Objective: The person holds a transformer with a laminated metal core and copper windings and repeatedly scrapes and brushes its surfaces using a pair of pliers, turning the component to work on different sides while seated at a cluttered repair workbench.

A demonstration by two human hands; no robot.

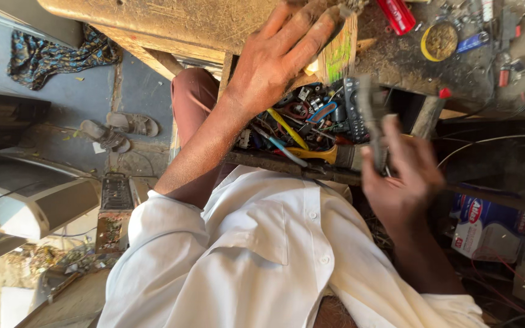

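My left hand (281, 58) lies flat with fingers spread on the front edge of a worn wooden workbench (171, 21), beside a wooden block with green marks (341, 54). It grips nothing. My right hand (403, 176) is closed around a slim grey tool (369, 112), blurred by motion, held upright over an open drawer (311, 124). The drawer is crammed with small tools, a yellow-handled one (314, 153), a black remote control (353, 106) and loose parts. My white shirt (274, 255) fills the lower middle.
On the bench top lie a red cylinder (396, 15), a round yellow tin (440, 41) and scattered small parts. Sandals (120, 129) and a patterned cloth (50, 54) are on the floor at left, near a white appliance casing (31, 200). A blue and white packet (487, 228) and wires sit lower right.
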